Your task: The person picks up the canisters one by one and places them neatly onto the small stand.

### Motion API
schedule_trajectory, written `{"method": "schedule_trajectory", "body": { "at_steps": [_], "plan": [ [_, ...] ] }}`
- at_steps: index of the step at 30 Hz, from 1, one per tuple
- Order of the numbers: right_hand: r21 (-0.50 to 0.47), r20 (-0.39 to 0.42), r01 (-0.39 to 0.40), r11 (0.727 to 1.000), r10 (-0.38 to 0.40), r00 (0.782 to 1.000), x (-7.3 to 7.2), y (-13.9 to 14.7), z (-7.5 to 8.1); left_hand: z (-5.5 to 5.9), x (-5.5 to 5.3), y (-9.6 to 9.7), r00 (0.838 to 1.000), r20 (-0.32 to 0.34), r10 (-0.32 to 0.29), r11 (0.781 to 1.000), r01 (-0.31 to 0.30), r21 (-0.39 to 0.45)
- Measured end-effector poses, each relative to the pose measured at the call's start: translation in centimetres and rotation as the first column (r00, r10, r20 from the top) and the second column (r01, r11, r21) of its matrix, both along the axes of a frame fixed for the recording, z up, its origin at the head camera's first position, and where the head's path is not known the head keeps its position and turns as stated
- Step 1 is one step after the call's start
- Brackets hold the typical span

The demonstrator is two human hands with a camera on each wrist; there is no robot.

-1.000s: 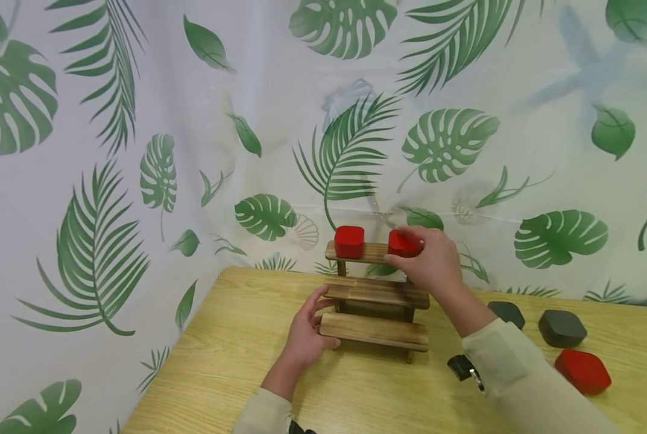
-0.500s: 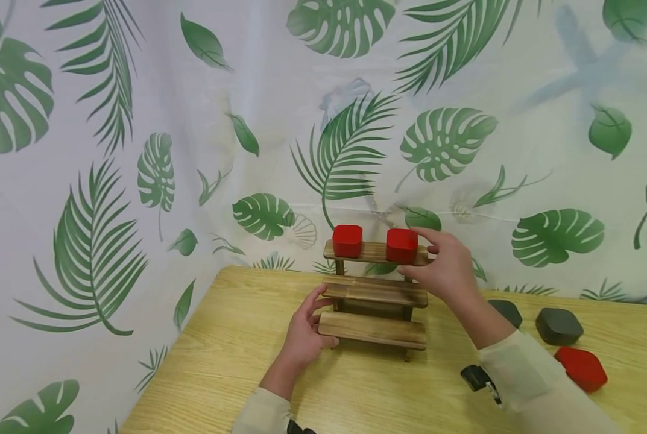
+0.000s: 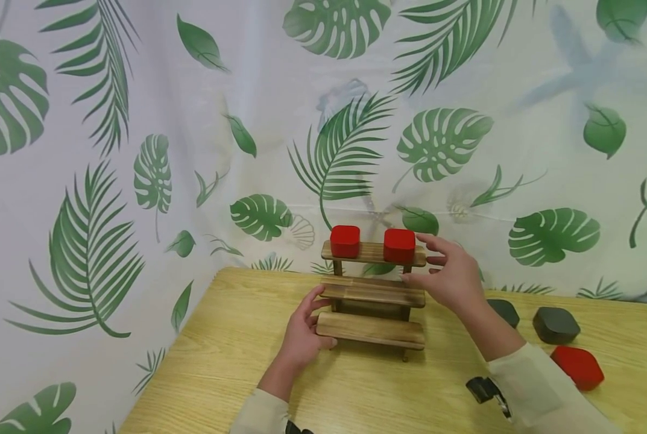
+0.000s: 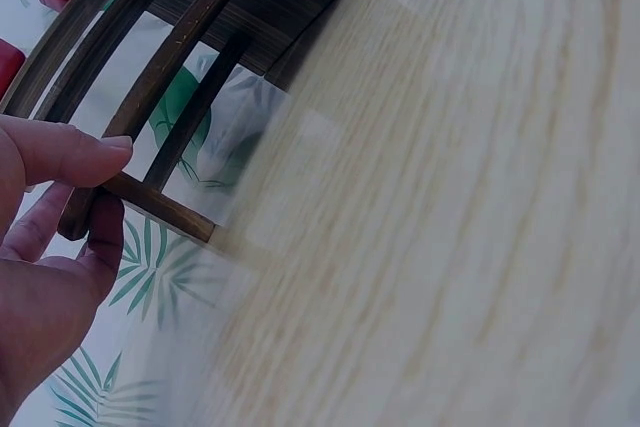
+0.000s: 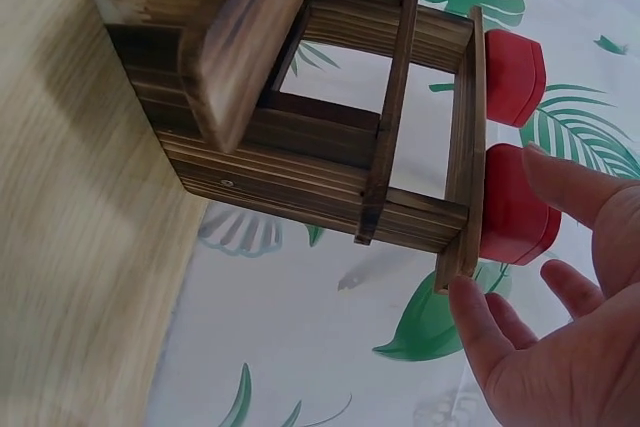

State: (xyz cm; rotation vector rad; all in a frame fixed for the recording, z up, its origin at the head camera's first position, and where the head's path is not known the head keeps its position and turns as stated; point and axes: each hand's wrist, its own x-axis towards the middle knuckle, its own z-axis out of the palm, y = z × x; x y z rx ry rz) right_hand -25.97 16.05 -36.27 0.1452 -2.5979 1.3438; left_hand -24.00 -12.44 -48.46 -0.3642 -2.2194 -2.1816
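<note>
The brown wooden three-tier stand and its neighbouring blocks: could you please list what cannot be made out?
Head view: part of one dark grey rounded block, behind the right forearm.
Head view: the stand, its left end partly behind the left hand.
Left wrist view: one red rounded block, cut off by the left edge.

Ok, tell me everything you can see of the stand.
The stand looks wooden, brown and streaked: three stepped shelves on side supports. It stands upright on the table, before the printed sheet. Two red blocks rest on its top shelf. The left hand grips its left end; whether the right hand touches it is unclear.
</note>
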Motion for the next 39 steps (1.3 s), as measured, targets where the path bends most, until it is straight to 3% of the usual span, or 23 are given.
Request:
{"method": "schedule_trajectory", "body": {
  "at_steps": [13,21,32,39],
  "plan": [
    [-0.037,-0.040,0.008,0.999,-0.009,0.999,0.8,1.3,-1.5,-0.3,-0.2,-0.2,1.000,0.000,-0.016,1.000,0.016,0.002],
    [-0.062,0.000,0.038,0.997,-0.038,0.999,1.5,1.8,-2.1,-0.1,-0.1,-0.2,1.000,-0.005,-0.023,1.000,0.023,0.000],
    [0.022,-0.025,0.040,0.999,-0.039,0.999,2.7,3.0,-2.6,0.1,0.0,-0.1,1.000,-0.003,-0.016,1.000,0.016,-0.006],
    [0.095,0.010,0.040,0.995,-0.041,0.999,3.5,4.0,-3.0,0.0,0.0,0.0,1.000,0.001,-0.015,1.000,0.015,0.003]
  ]
}}
